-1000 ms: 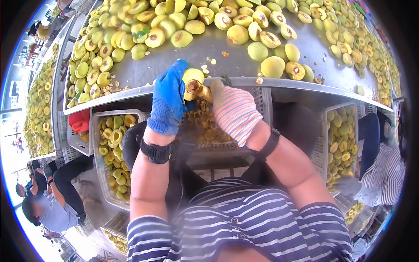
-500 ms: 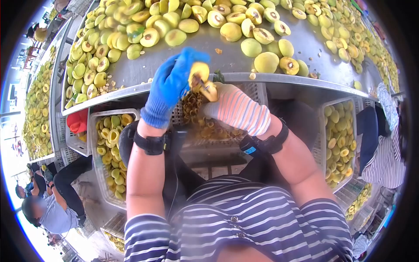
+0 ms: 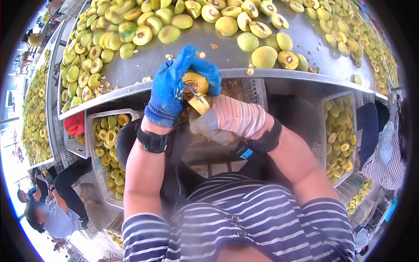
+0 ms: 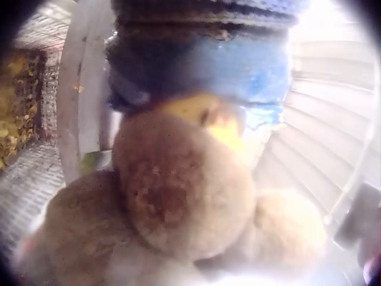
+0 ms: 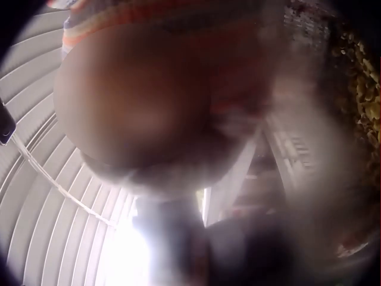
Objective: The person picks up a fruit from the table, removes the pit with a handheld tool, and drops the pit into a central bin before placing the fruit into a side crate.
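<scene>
My left hand [image 3: 168,87], in a blue glove, holds a yellow peach half [image 3: 195,80] just in front of the table edge. Its fingers arch over the fruit's far side. In a striped glove with grey fingertips, my right hand [image 3: 231,115] grips a small tool [image 3: 199,103] with a yellow body and a thin metal tip. That tip meets the brown pit area of the peach's cut face. The left wrist view has grey gloved fingertips [image 4: 184,185] in front of the fruit, hiding most of it. Blur covers the right glove [image 5: 137,101] in the right wrist view.
A metal table [image 3: 209,59] carries many halved peaches [image 3: 169,34] and scattered pale bits. Under its rim [image 3: 305,75], a crate [image 3: 258,94] stands below my hands. Crates of peach halves flank me, one left [image 3: 89,139] and one right [image 3: 324,135]. Other people sit nearby.
My left fingers have spread and curled over the far side of the peach. My right hand has turned and dropped slightly towards me, swinging the tool, its tip still at the pit.
</scene>
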A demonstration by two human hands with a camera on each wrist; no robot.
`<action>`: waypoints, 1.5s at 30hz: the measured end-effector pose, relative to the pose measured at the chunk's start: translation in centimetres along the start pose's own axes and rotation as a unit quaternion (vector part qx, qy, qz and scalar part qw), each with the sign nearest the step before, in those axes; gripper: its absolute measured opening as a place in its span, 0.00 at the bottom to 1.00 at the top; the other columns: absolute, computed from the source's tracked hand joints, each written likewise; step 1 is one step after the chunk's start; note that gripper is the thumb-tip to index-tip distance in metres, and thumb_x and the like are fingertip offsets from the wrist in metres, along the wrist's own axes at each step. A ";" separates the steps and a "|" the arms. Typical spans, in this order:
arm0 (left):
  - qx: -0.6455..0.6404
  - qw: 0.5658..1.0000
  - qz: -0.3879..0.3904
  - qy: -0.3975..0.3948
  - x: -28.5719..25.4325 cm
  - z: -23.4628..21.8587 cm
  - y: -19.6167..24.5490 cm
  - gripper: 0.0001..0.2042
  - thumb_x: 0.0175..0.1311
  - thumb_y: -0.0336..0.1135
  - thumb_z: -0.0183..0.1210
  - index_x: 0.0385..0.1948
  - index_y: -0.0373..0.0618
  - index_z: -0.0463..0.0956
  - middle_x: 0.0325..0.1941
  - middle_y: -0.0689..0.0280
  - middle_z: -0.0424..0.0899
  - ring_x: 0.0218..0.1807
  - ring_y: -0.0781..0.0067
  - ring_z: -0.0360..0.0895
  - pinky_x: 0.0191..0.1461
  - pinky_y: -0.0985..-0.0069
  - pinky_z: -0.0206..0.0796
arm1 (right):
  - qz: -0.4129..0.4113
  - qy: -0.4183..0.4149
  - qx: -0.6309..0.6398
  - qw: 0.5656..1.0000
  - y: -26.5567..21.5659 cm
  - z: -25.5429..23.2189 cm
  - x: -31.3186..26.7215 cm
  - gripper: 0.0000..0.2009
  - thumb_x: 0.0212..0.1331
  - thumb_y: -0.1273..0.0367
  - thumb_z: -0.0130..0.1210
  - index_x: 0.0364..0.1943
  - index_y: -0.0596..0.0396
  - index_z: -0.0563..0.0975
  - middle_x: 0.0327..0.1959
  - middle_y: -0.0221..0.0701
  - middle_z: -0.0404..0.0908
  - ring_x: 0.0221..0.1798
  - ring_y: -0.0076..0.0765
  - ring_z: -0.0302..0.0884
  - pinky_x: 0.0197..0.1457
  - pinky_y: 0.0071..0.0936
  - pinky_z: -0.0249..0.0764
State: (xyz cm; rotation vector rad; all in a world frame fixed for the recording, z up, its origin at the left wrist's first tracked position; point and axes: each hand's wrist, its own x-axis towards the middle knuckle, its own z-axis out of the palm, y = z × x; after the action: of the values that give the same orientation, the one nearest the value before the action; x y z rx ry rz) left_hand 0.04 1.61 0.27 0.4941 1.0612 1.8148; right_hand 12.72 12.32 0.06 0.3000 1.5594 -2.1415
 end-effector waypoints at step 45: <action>0.244 0.965 0.095 -0.017 1.6 2.4 2.4 0.20 0.75 0.45 0.44 0.57 0.42 0.74 0.47 0.62 0.83 0.39 0.72 0.82 0.39 0.77 0.77 | -0.168 0.371 -0.341 0.847 -0.9 -2.6 -2.7 0.18 0.56 0.61 0.59 0.44 0.61 0.72 0.34 0.53 0.81 0.40 0.62 0.79 0.44 0.49 0.75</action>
State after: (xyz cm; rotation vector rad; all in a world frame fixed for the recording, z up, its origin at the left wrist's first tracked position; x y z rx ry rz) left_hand -0.29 3.64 3.39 0.9442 1.4852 1.6912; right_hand 14.32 15.60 1.14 0.6964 2.8768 -1.5731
